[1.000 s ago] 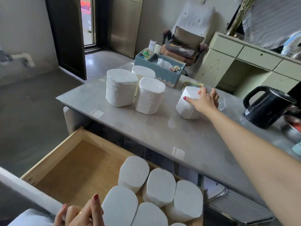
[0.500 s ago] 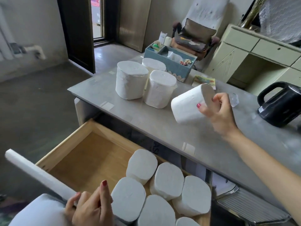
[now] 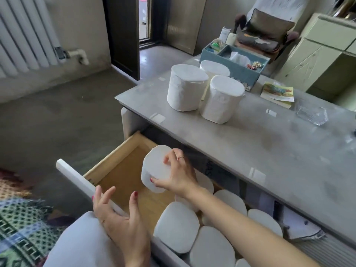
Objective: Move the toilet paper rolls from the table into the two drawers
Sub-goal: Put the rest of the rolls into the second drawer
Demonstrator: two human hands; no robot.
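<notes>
Now roll [image 3: 156,168] under right hand [image 3: 178,175]

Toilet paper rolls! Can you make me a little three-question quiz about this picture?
1. True or false: the right hand holds a roll over the open drawer.
2. How many rolls stand on the table?
3. The left hand is: A) holding a roll, B) open and empty, C) on the table.

Key: 1 true; 2 three; 3 B.
</notes>
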